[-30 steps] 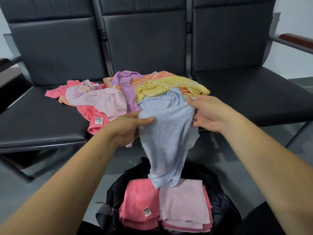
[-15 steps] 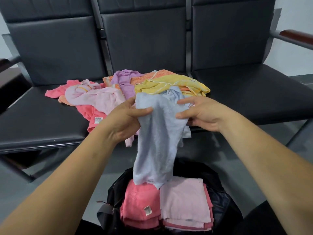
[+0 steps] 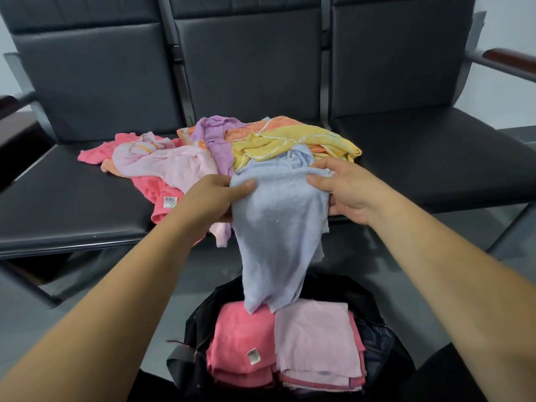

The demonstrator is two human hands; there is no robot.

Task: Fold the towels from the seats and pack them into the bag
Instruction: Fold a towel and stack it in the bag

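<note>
Hanging over the open bag [image 3: 200, 322], the blue towel [image 3: 278, 227] was pinched at its top corners by the left grip [image 3: 211, 198] and the right grip [image 3: 345, 192].

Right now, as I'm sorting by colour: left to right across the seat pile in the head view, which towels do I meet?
Coral-pink towel, pale pink towel, purple towel, yellow towel.

Even soft indoor light, faint sheen on black seats [image 3: 435, 158], weak shadows, wide-angle bending at edges, slight overall softness
</note>
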